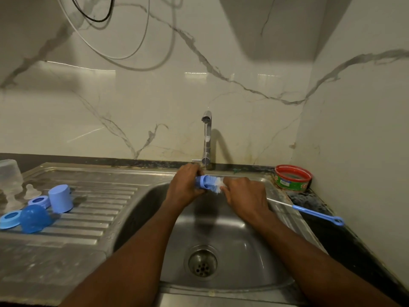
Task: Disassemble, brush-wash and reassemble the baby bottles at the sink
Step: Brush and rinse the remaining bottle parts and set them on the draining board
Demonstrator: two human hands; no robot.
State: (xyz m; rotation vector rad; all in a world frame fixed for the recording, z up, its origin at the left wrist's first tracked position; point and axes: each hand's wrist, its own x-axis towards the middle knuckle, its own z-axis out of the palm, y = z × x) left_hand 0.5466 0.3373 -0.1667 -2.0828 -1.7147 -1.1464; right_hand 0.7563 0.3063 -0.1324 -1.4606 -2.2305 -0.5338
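Over back edge of sink (141, 209), under tap (207, 138): left hand (184, 187) grips blue cap (202, 183), right hand (245, 196) holds bottle brush (218, 185), bristles inside cap. Water runs thin. Person should turn cap around bristles, reach inner rim. Other parts wait on drainboard (93, 196), left side: blue cap (60, 198), rings (39, 201).

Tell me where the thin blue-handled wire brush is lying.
In the head view, the thin blue-handled wire brush lies on the sink's right rim, below the red-rimmed round tub.
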